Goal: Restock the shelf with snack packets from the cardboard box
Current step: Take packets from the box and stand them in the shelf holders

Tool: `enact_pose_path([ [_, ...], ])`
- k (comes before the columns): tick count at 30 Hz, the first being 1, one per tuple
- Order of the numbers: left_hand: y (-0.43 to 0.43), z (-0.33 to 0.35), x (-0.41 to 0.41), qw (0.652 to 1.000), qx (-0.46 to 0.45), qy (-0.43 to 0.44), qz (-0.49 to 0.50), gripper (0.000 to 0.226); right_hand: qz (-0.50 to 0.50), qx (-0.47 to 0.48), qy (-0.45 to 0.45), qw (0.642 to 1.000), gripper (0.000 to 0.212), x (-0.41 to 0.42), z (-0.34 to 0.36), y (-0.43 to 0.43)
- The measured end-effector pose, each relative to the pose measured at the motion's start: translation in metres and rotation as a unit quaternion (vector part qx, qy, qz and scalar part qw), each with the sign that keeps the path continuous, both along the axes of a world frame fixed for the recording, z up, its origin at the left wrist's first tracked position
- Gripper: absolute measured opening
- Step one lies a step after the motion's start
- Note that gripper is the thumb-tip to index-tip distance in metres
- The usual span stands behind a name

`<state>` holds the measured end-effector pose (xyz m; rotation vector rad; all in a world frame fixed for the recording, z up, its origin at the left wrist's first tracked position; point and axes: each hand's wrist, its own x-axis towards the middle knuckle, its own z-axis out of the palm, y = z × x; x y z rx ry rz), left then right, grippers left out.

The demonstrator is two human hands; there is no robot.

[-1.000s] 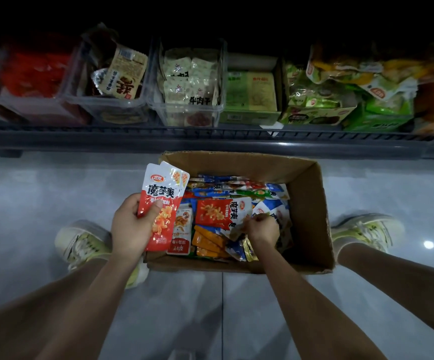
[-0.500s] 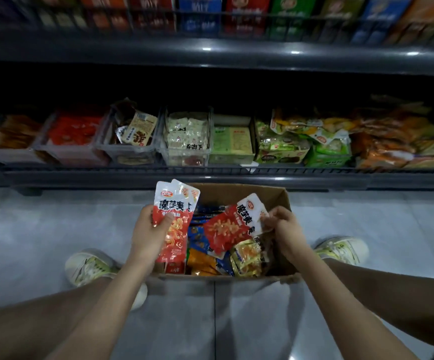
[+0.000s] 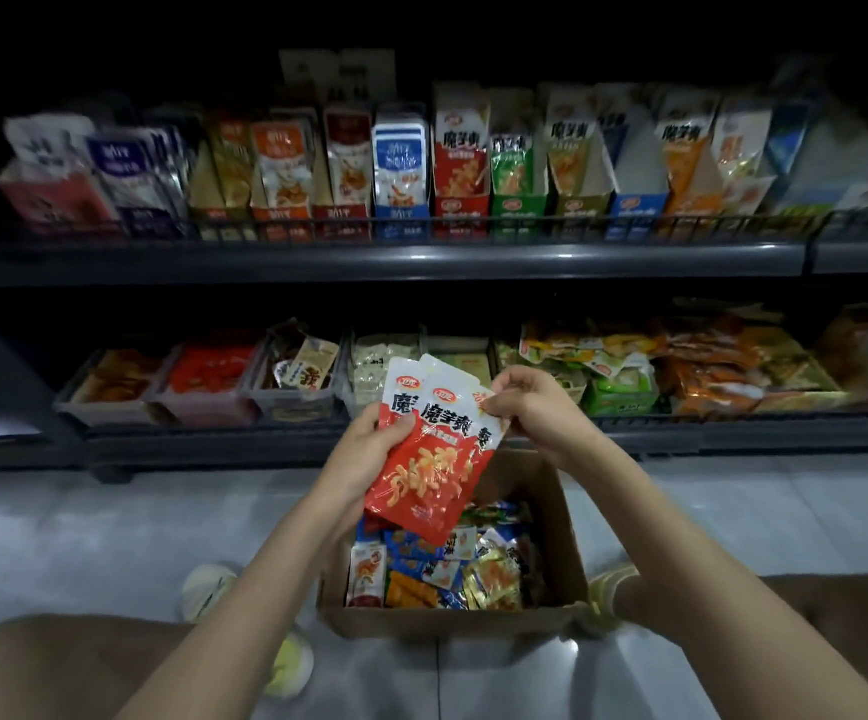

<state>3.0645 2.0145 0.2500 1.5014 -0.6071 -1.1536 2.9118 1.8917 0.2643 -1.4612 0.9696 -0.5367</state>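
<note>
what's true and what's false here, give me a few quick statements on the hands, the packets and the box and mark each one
1. The left hand grips red snack packets. True.
2. The right hand is down inside the cardboard box. False: it pinches the packets' upper edge, above the box.
3. The box is empty. False: mixed packets lie in it.
4. The box stands on the floor in front of the lower shelf. True.
</note>
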Motion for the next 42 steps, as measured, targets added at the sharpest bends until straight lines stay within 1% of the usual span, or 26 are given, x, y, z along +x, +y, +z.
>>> enact_pose_path([
  [4, -0.009, 0.021, -0.002, 0.997, -0.044, -0.056, 0.02, 0.018, -0.054, -0.03, -0.031, 0.998, 0.014, 0.013, 0.028, 0.0],
  [6, -0.015, 0.032, -0.004, 0.994, -0.069, -0.073, 0.041, 0.024, -0.044, -0.031, -0.039, 0.998, 0.012, 0.017, 0.04, 0.002],
  [8, -0.023, 0.043, -0.005, 0.991, -0.082, -0.087, 0.056, 0.036, -0.028, -0.023, -0.049, 0.998, 0.021, 0.021, 0.051, 0.005],
  [10, -0.03, 0.052, -0.006, 0.989, -0.09, -0.099, 0.061, 0.04, -0.041, -0.027, -0.063, 0.997, 0.027, 0.024, 0.059, 0.004],
  [15, -0.044, 0.07, -0.002, 0.988, -0.112, -0.09, 0.052, 0.04, -0.088, -0.046, -0.079, 0.992, 0.027, 0.029, 0.08, -0.008],
  [17, -0.05, 0.075, 0.0, 0.989, -0.118, -0.08, 0.04, 0.035, -0.113, -0.034, -0.105, 0.987, 0.026, 0.029, 0.09, -0.016],
  [19, -0.057, 0.08, 0.002, 0.987, -0.127, -0.089, 0.039, 0.034, -0.126, -0.022, -0.119, 0.985, 0.026, 0.03, 0.098, -0.026],
  [21, -0.065, 0.086, 0.005, 0.983, -0.134, -0.114, 0.049, 0.037, -0.115, -0.014, -0.12, 0.986, 0.029, 0.031, 0.106, -0.035],
  [24, -0.079, 0.095, 0.012, 0.981, -0.136, -0.127, 0.059, 0.04, -0.083, 0.014, -0.114, 0.99, 0.03, 0.032, 0.114, -0.051],
  [30, -0.104, 0.105, 0.032, 0.976, -0.14, -0.166, 0.033, 0.038, -0.005, 0.028, -0.057, 0.998, 0.017, 0.033, 0.119, -0.086],
  [33, -0.116, 0.108, 0.04, 0.983, -0.133, -0.125, 0.031, 0.037, 0.003, 0.032, -0.064, 0.997, 0.016, 0.039, 0.121, -0.099],
  [38, -0.136, 0.113, 0.05, 0.99, -0.134, 0.009, 0.034, 0.023, -0.033, 0.006, -0.056, 0.998, 0.018, 0.057, 0.125, -0.121],
  [42, -0.152, 0.114, 0.066, 0.989, -0.12, 0.028, 0.077, 0.019, -0.042, -0.015, -0.055, 0.997, 0.01, 0.062, 0.134, -0.141],
])
